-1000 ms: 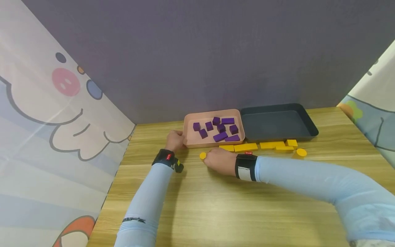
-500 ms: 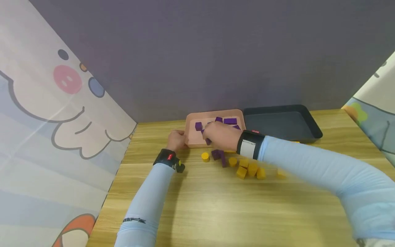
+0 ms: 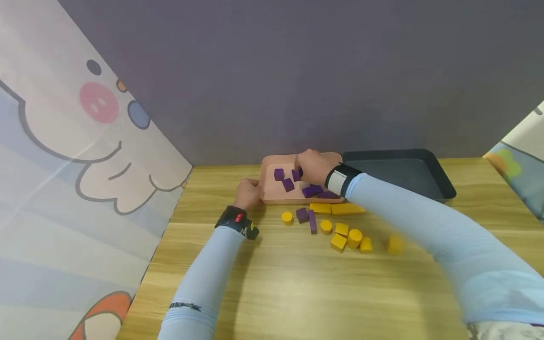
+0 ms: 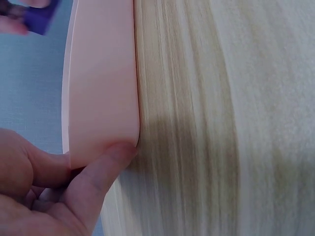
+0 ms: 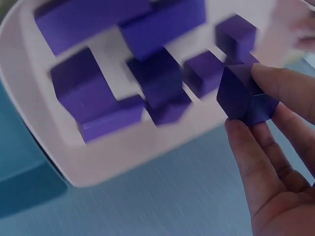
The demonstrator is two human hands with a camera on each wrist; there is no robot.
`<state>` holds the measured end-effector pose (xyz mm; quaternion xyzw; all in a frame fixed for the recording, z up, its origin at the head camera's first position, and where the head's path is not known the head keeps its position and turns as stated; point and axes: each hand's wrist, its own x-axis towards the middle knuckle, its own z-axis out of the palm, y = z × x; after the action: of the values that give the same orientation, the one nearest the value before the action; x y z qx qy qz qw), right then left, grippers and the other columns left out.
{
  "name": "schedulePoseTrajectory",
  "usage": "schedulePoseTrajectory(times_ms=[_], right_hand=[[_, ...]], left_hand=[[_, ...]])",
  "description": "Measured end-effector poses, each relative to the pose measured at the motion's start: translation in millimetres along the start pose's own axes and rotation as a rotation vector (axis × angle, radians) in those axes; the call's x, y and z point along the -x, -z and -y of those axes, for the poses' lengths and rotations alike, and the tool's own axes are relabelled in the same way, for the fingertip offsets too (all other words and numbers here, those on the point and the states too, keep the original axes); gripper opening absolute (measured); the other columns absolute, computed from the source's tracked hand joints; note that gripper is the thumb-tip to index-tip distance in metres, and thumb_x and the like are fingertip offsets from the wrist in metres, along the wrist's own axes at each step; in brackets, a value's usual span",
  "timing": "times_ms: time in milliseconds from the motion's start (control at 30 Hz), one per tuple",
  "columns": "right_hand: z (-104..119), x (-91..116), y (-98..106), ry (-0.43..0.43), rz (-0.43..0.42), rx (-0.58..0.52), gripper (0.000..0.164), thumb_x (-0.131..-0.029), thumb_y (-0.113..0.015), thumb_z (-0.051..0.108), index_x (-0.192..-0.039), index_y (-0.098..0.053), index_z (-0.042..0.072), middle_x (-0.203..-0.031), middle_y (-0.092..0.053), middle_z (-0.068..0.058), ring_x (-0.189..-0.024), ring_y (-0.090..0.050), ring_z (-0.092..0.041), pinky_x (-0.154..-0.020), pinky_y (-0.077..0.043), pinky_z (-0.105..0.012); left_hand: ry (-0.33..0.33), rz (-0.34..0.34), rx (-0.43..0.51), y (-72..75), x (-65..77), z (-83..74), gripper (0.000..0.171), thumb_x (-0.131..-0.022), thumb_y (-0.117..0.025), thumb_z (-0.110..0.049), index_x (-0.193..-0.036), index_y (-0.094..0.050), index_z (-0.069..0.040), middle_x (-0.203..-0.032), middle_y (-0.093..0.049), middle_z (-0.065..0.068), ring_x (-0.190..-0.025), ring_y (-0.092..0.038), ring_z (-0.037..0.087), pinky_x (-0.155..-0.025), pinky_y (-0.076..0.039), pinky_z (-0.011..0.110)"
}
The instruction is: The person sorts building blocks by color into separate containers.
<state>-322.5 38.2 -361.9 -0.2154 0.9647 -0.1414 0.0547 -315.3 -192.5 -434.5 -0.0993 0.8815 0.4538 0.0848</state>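
Note:
My left hand (image 3: pixel 248 193) grips the near left corner of the pink tray (image 3: pixel 263 184); in the left wrist view, thumb and fingers pinch its wall (image 4: pixel 103 73). Over the tray's back part is my right hand (image 3: pixel 313 167), pinching a small purple block (image 5: pixel 238 93) between thumb and fingertips. Several purple cubes and bars lie in the tray, among them a cube (image 3: pixel 288 184) and a bar (image 3: pixel 312 191). My right hand and wrist hide some of them in the head view. On the table in front lie a purple cube (image 3: pixel 302 215) and a thin purple bar (image 3: pixel 312 222).
An empty dark grey tray (image 3: pixel 395 172) adjoins the pink one on the right, partly behind my right forearm. Yellow blocks are spread over the wooden table: a round one (image 3: pixel 287 218), a long bar (image 3: pixel 347 208) and several others. A grey wall (image 3: pixel 272 85) rises behind.
My right hand has moved from the table in front up over the pink tray, uncovering yellow and purple blocks on the table. It now holds a purple block. The left hand stays at the tray corner.

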Motion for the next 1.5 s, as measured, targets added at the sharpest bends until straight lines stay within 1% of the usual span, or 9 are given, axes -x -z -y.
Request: schedulePoseTrajectory(times_ms=[167,300,467,633,1067,1267,1400,1433,1500], right_hand=[[-12,-1,-19,0.059,0.004,-0.014,0.024,-0.088,-0.082,0.005,-0.112,-0.080,0.004,-0.111,-0.078,-0.013,-0.094,-0.071,-0.025,-0.094,-0.063,-0.041],[-18,-5,-25,0.055,-0.004,-0.002,0.021,-0.087,-0.083,0.005,-0.108,-0.081,0.006,-0.108,-0.079,-0.012,-0.092,-0.070,-0.025,-0.095,-0.063,-0.041],[-19,-6,-28,0.042,0.003,0.024,0.018,-0.088,-0.082,0.005,-0.106,-0.082,0.007,-0.105,-0.078,-0.011,-0.092,-0.068,-0.025,-0.096,-0.062,-0.040],[-19,-5,-32,0.032,0.014,0.043,0.016,-0.090,-0.080,0.006,-0.106,-0.081,0.009,-0.105,-0.078,-0.009,-0.092,-0.067,-0.024,-0.098,-0.062,-0.039],[-20,7,-30,-0.001,0.020,0.036,0.021,-0.089,-0.081,0.009,-0.110,-0.081,0.009,-0.109,-0.077,-0.010,-0.093,-0.066,-0.024,-0.096,-0.063,-0.040],[-5,34,-16,0.011,-0.015,0.025,0.026,-0.092,-0.078,0.018,-0.117,-0.078,0.010,-0.104,-0.077,-0.006,-0.085,-0.066,-0.022,-0.082,-0.063,-0.033],[14,65,-7,-0.021,-0.009,0.000,0.032,-0.095,-0.077,0.030,-0.121,-0.076,0.011,-0.089,-0.074,0.000,-0.076,-0.066,-0.017,-0.076,-0.063,-0.031],[17,73,-6,-0.027,-0.009,-0.001,0.033,-0.095,-0.076,0.032,-0.120,-0.076,0.011,-0.086,-0.074,0.002,-0.073,-0.065,-0.015,-0.076,-0.063,-0.031],[25,88,-4,-0.056,0.010,-0.038,0.030,-0.095,-0.075,0.034,-0.115,-0.076,0.011,-0.075,-0.069,0.001,-0.064,-0.065,-0.014,-0.068,-0.063,-0.030]], left_hand=[[-0.021,0.001,-0.030,-7.2,4.7,-4.4,0.037,-0.105,-0.057,-0.014,-0.138,-0.066,0.000,-0.121,-0.074,0.020,-0.084,-0.075,0.026,-0.071,-0.065,0.033],[-0.040,-0.002,-0.023,-11.0,6.9,-9.6,0.036,-0.105,-0.056,-0.012,-0.137,-0.066,0.000,-0.122,-0.074,0.020,-0.084,-0.073,0.025,-0.071,-0.066,0.034],[-0.017,0.009,-0.013,-13.1,9.6,-14.9,0.038,-0.106,-0.055,-0.014,-0.141,-0.063,-0.001,-0.127,-0.072,0.019,-0.094,-0.073,0.026,-0.078,-0.066,0.035],[0.007,0.024,0.001,-13.5,12.1,-16.3,0.039,-0.106,-0.054,-0.013,-0.142,-0.062,-0.001,-0.128,-0.071,0.019,-0.096,-0.072,0.026,-0.079,-0.066,0.036],[-0.003,0.034,0.019,-19.8,12.9,-16.8,0.041,-0.104,-0.055,-0.010,-0.143,-0.061,0.000,-0.131,-0.070,0.019,-0.098,-0.073,0.027,-0.081,-0.066,0.038],[-0.013,0.045,0.031,-21.3,11.7,-15.6,0.039,-0.105,-0.055,-0.012,-0.142,-0.063,-0.001,-0.130,-0.071,0.019,-0.098,-0.073,0.027,-0.079,-0.066,0.037],[-0.026,0.045,0.036,-20.7,11.6,-15.7,0.038,-0.104,-0.056,-0.011,-0.140,-0.065,-0.001,-0.127,-0.072,0.019,-0.096,-0.074,0.028,-0.077,-0.066,0.036],[-0.031,0.045,0.037,-20.3,11.7,-15.7,0.038,-0.104,-0.056,-0.011,-0.139,-0.064,0.000,-0.127,-0.072,0.020,-0.096,-0.075,0.029,-0.076,-0.066,0.037],[-0.030,0.045,0.040,-19.5,11.9,-15.6,0.038,-0.104,-0.055,-0.011,-0.140,-0.064,0.001,-0.128,-0.072,0.021,-0.097,-0.074,0.030,-0.074,-0.066,0.036]])
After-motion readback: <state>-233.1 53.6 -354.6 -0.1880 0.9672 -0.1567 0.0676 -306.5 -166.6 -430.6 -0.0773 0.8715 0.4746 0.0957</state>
